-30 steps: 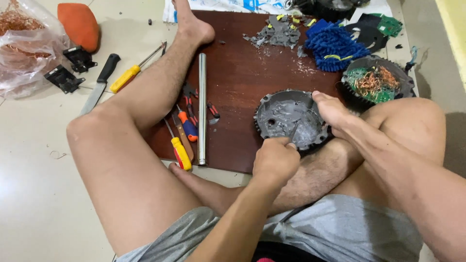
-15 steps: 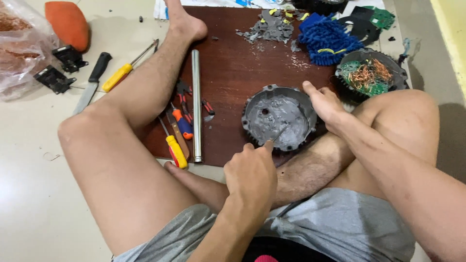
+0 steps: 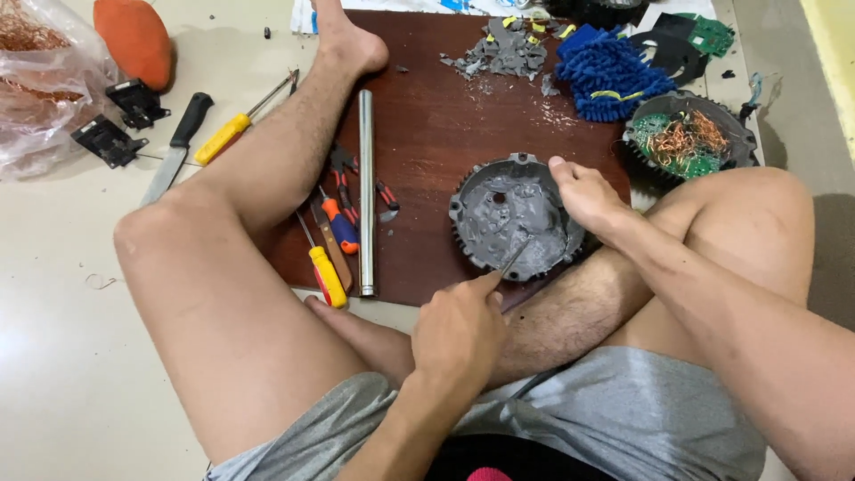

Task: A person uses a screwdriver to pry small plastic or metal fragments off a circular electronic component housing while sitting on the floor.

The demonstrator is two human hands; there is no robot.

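Observation:
A round dark metal housing (image 3: 515, 214) filled with grey putty lies on the brown board (image 3: 427, 134), against my right shin. My right hand (image 3: 583, 191) grips its right rim. My left hand (image 3: 459, 330) sits just below the housing, shut on a thin metal tool (image 3: 515, 258) whose tip pokes into the grey putty.
A steel rod (image 3: 366, 187), pliers and screwdrivers (image 3: 328, 267) lie between my left leg and the housing. Grey scraps (image 3: 503, 49), a blue mitt (image 3: 610, 71) and a second housing with copper wire (image 3: 690, 138) lie beyond. A knife (image 3: 174, 151), yellow screwdriver (image 3: 227, 138) and plastic bag (image 3: 36, 80) rest on the floor, left.
My left hand has dropped a little toward my body and the tool tip now shows against the putty. My right hand stays on the rim.

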